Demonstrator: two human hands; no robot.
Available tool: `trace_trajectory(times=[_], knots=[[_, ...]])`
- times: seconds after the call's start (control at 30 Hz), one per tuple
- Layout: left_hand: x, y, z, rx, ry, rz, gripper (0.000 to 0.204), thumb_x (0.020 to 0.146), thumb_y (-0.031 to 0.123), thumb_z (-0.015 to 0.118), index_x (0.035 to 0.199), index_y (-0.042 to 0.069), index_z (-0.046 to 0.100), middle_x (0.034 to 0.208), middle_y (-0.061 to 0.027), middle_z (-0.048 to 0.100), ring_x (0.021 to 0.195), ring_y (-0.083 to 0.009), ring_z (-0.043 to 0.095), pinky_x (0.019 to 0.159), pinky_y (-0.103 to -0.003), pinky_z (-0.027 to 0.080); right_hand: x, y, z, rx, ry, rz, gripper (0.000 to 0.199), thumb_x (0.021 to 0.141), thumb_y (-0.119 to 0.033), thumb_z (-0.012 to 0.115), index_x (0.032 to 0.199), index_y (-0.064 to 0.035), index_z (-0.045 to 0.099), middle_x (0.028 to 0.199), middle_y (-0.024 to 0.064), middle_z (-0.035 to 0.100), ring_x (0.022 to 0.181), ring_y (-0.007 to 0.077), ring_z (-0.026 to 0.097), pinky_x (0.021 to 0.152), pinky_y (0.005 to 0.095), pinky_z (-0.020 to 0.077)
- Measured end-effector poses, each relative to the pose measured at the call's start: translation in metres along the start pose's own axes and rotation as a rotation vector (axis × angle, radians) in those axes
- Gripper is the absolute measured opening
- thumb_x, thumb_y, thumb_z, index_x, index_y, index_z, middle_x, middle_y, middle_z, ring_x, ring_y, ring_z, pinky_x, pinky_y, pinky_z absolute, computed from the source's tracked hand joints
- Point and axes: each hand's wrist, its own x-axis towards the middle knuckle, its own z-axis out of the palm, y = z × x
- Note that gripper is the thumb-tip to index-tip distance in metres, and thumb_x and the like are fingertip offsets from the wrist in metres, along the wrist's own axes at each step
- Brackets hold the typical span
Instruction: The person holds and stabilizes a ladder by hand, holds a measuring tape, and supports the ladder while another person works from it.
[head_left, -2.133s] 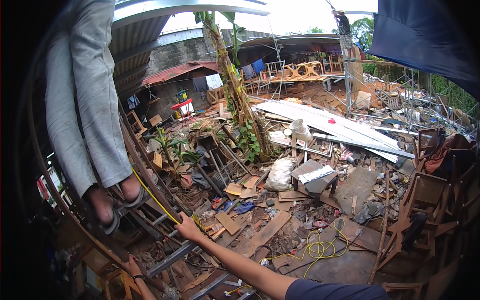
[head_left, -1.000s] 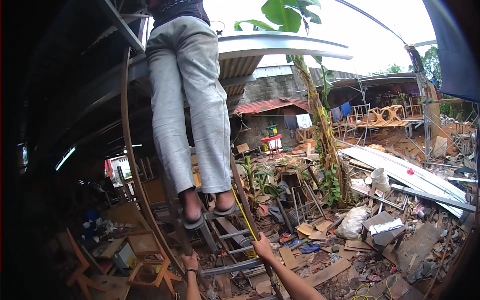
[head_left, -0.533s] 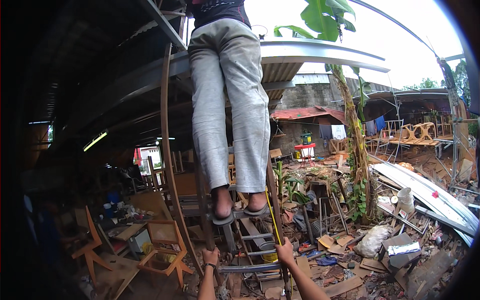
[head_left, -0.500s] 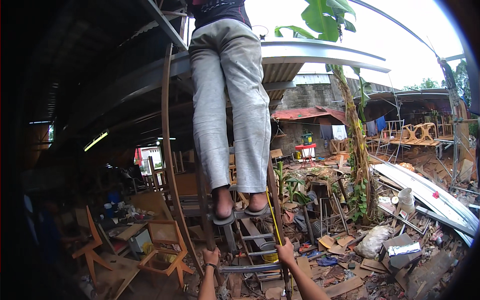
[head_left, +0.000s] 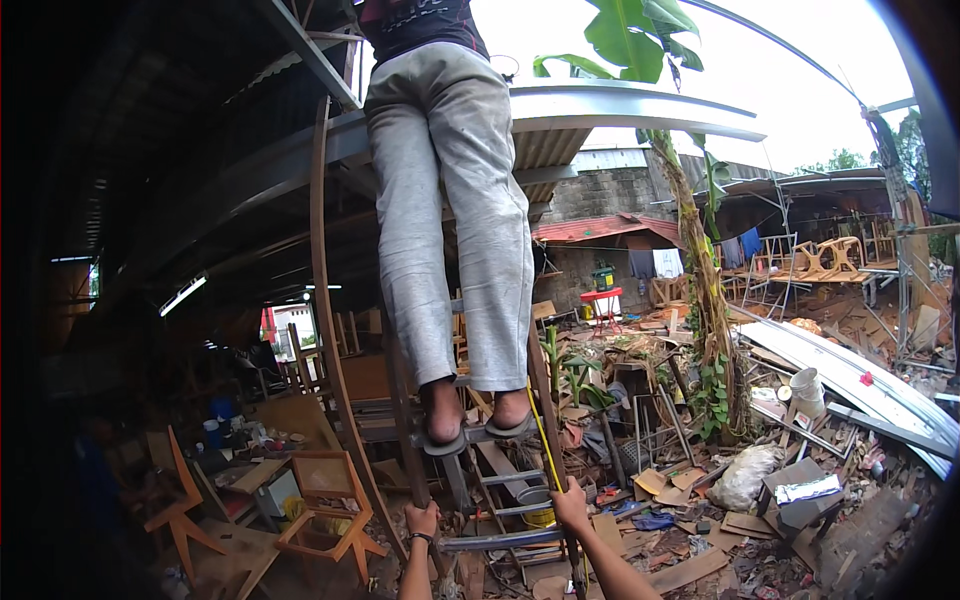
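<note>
My left hand (head_left: 422, 519) is closed around the left rail (head_left: 402, 430) of a dark ladder, low down. At about the same height, my right hand (head_left: 571, 505) grips the right rail (head_left: 541, 385). Between them, a metal rung (head_left: 505, 541) spans the rails. Above my hands another person (head_left: 450, 200) in grey trousers stands on a higher rung in flip-flops (head_left: 512, 428), back toward me, their hands out of view. A thin yellow strip (head_left: 546, 430), like a measuring tape, runs down beside the right rail to my right hand.
A tall brown post (head_left: 325, 250) rises left of the ladder, under a metal roof beam (head_left: 620, 100). Wooden chair frames (head_left: 325, 500) stand at lower left. Scrap boards (head_left: 690, 572) and rubbish cover the ground at right, near a banana trunk (head_left: 700, 270) and white metal sheets (head_left: 850, 375).
The view has turned a little, so the person, ladder top and background sit slightly farther left. Both my hands keep their hold on the rails, and the person's feet stay on the rung.
</note>
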Motion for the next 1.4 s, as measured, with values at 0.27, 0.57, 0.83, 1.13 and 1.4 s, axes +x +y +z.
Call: trace_trajectory(times=[0.27,0.57,0.83,1.13,1.4], knots=[[0.0,0.002,-0.001,-0.022,-0.006,-0.008,0.014,0.08,0.007,0.058,0.071,-0.004,0.057,0.06,-0.0083,0.06,0.051,-0.0183,0.061,0.049,-0.032,0.048,0.0,-0.004,-0.003,0.048,-0.04,0.025,0.041,0.07,-0.019,0.069,0.102,0.0019,0.055,0.096,0.0286,0.062,0.098,0.0465,0.057,0.084,0.0483,0.0449],[0.001,-0.002,-0.003,-0.009,0.003,-0.014,0.014,0.08,0.007,0.059,0.073,-0.004,0.058,0.061,-0.009,0.061,0.053,-0.018,0.062,0.051,-0.031,0.049,0.001,-0.006,-0.002,0.012,-0.049,0.026,0.043,0.069,-0.021,0.07,0.102,0.0019,0.056,0.095,0.0282,0.063,0.098,0.0464,0.058,0.085,0.0481,0.0454],[0.003,-0.004,-0.001,-0.01,-0.007,-0.036,0.015,0.081,0.008,0.06,0.072,-0.004,0.058,0.061,-0.0094,0.061,0.054,-0.0179,0.062,0.052,-0.032,0.05,0.002,0.0,0.0,0.032,-0.016,0.005,0.035,0.069,-0.017,0.068,0.095,0.0029,0.055,0.09,0.0272,0.062,0.094,0.0439,0.06,0.081,0.0449,0.0454],[0.002,-0.004,-0.003,-0.02,-0.006,-0.03,0.018,0.082,0.011,0.061,0.071,-0.003,0.058,0.062,-0.0091,0.062,0.054,-0.0176,0.062,0.053,-0.032,0.051,0.002,0.001,0.002,0.042,-0.002,-0.029,0.035,0.068,-0.015,0.069,0.095,0.0031,0.055,0.089,0.0267,0.063,0.092,0.043,0.061,0.08,0.0441,0.0461],[0.001,-0.001,0.0,-0.031,0.0,-0.036,0.016,0.082,0.009,0.06,0.071,-0.003,0.058,0.062,-0.0087,0.061,0.054,-0.017,0.062,0.052,-0.031,0.05,0.003,0.005,0.002,0.05,0.0,-0.036,0.037,0.069,-0.015,0.068,0.098,0.0033,0.055,0.091,0.0269,0.063,0.094,0.0432,0.06,0.08,0.0439,0.0457]])
